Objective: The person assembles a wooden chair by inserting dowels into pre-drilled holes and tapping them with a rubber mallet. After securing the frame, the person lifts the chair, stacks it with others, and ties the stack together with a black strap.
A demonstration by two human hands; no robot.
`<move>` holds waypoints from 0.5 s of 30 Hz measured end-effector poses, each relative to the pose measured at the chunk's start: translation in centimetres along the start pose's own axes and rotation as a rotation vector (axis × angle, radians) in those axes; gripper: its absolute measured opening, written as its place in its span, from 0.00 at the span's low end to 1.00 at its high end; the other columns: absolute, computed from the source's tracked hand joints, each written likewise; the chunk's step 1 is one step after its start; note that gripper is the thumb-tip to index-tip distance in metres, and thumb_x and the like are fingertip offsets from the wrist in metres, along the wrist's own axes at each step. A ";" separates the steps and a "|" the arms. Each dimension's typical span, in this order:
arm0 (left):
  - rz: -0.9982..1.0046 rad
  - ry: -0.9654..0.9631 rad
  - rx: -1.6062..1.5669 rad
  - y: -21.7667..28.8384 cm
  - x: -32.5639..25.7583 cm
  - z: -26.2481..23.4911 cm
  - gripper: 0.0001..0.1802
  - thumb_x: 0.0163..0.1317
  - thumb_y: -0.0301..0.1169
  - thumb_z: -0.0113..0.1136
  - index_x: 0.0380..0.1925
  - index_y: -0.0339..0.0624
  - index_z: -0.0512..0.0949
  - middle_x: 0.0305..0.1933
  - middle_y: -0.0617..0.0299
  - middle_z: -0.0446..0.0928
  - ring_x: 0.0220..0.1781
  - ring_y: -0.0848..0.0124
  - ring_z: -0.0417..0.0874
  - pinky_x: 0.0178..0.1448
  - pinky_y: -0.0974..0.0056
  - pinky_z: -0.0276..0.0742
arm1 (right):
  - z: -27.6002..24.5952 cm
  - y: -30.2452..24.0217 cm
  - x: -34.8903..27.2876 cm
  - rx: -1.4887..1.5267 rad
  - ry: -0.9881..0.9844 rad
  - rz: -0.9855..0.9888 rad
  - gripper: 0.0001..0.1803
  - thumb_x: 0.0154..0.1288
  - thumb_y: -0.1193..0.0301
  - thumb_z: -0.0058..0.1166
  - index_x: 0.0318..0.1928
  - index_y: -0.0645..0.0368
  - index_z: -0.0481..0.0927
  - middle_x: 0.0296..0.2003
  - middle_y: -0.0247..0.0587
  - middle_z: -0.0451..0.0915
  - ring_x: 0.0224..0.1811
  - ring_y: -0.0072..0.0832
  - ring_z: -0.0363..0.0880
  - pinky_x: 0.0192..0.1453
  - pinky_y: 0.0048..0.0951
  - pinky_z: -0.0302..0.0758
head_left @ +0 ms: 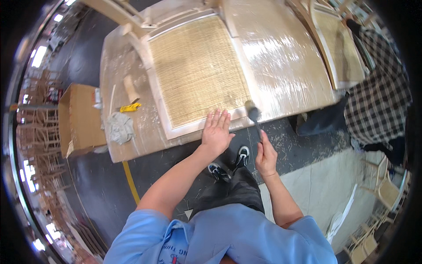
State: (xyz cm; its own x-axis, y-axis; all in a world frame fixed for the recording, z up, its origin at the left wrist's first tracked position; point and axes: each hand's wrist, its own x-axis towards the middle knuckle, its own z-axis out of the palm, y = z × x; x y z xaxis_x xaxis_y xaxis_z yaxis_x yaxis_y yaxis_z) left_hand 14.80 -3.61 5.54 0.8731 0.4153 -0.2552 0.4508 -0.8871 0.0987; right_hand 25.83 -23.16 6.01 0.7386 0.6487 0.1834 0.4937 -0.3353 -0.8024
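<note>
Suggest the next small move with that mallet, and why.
Perhaps a light tap at the seat frame's near right corner: the right grip holds the mallet with its blurred head by that corner, while the left grip lies open across the near edge.

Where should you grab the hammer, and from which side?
Probably the handle of the hammer, toward the end away from its head. Come from the person's side, as the right hand is placed now: the handle is slim enough for fingers to close around, and it points back toward the person, while the thicker head points away.
</note>
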 end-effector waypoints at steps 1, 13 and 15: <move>-0.012 -0.001 -0.008 0.2 0.1 -0.2 0.46 0.73 0.55 0.54 0.81 0.38 0.57 0.87 0.53 0.54 0.89 0.52 0.46 0.89 0.40 0.35 | -0.3 1.2 0.1 -0.120 -0.152 0.069 0.24 0.78 0.73 0.52 0.72 0.52 0.76 0.45 0.60 0.86 0.46 0.52 0.88 0.51 0.43 0.83; -0.065 -0.033 -0.343 -1.5 -7.8 -0.7 0.40 0.72 0.48 0.61 0.79 0.48 0.62 0.87 0.53 0.52 0.87 0.44 0.50 0.86 0.38 0.46 | -5.9 -1.3 0.7 -0.029 -0.477 0.041 0.22 0.80 0.71 0.51 0.71 0.56 0.77 0.29 0.54 0.79 0.29 0.40 0.79 0.39 0.35 0.76; -0.137 0.033 -0.513 -4.4 -11.9 0.0 0.35 0.72 0.45 0.62 0.75 0.46 0.68 0.81 0.49 0.62 0.82 0.43 0.59 0.83 0.42 0.55 | -6.5 -1.3 -0.7 -0.057 -0.498 0.083 0.22 0.80 0.71 0.50 0.70 0.57 0.77 0.28 0.53 0.78 0.29 0.38 0.78 0.39 0.35 0.76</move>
State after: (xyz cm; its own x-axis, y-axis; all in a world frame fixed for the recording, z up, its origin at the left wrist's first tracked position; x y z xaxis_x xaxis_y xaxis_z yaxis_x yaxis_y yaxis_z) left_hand 2.45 -4.63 8.14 0.8016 0.5339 -0.2690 0.5866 -0.6155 0.5263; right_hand 27.66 -27.59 10.62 0.4751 0.8606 -0.1836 0.4774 -0.4273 -0.7678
